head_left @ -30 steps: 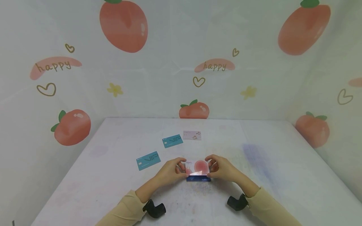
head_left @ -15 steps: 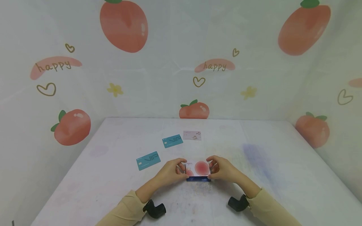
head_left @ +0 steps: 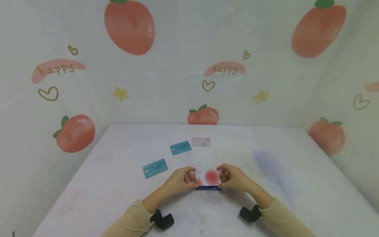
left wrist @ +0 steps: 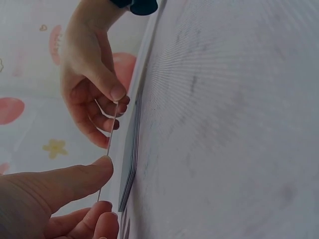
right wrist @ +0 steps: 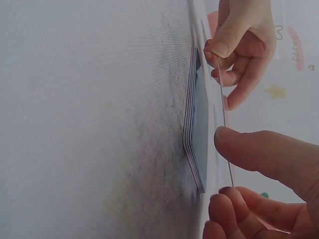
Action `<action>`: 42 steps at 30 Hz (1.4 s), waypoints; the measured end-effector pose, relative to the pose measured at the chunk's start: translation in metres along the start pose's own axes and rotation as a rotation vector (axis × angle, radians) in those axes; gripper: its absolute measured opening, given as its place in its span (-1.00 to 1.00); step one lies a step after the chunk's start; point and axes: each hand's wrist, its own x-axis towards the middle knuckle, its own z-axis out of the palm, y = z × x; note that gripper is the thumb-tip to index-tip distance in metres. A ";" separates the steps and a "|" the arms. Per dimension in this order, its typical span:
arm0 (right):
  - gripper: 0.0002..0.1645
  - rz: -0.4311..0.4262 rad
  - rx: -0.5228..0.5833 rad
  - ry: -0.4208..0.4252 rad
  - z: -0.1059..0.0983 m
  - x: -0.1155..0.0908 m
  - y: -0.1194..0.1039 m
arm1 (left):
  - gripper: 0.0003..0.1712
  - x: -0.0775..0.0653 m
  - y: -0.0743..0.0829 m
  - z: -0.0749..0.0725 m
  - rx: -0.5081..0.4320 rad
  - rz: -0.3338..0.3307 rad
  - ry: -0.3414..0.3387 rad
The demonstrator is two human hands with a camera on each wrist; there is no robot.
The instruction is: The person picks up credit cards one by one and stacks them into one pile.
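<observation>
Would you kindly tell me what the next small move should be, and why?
Perhaps lower the pink-circled card gently onto the blue-topped stack below: both wrist views show a gap between them, and the card is pinched at both ends.

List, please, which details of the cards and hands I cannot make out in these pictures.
- Head view: most of the card pile is hidden behind the held card.
- Head view: fine print on the pink card is too small to read.
- Both wrist views: the held card shows edge-on, so its print is hidden.
- Right wrist view: the right hand is cut off by the right edge.
</observation>
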 end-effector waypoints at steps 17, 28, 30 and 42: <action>-0.40 -0.035 -0.014 -0.012 0.000 -0.002 0.001 | -0.40 -0.001 0.000 0.001 0.030 0.016 -0.007; -0.41 -0.005 -0.004 -0.020 0.002 -0.003 0.001 | -0.42 0.000 -0.003 0.003 0.043 0.024 -0.015; -0.41 -0.004 0.004 -0.023 0.003 -0.003 0.002 | -0.42 0.000 -0.003 0.003 0.051 0.029 -0.014; -0.41 -0.026 0.017 -0.035 0.003 -0.003 0.003 | -0.40 0.000 -0.003 0.002 0.037 0.003 -0.024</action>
